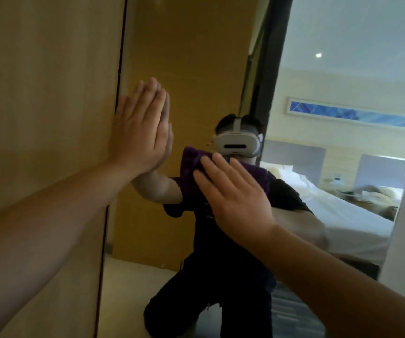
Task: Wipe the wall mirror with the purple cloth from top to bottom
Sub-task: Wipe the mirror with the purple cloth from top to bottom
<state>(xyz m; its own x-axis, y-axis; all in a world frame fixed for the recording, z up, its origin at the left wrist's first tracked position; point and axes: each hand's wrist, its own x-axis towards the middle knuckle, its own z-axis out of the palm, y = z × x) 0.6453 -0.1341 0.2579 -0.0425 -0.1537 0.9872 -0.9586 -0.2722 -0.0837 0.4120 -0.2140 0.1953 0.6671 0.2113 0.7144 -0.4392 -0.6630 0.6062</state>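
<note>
The mirror (196, 69) sits beside a wood panel (45, 93). Your left hand (140, 128) braces flat there, fingers together; your right hand (235, 193), fingers spread, presses the purple cloth (193, 167) to the glass for the downward stroke

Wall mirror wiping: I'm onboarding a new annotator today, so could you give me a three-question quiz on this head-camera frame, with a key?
1. True or false: the purple cloth lies crumpled on the floor.
2. Multiple choice: the left hand is (A) gripping the cloth, (B) pressed flat, fingers up, at the left edge of the wall mirror, (C) out of view.
3. Fill in: the right hand presses the cloth against the ____.

Key:
1. False; it is held against the glass under the right hand.
2. B
3. mirror
</note>
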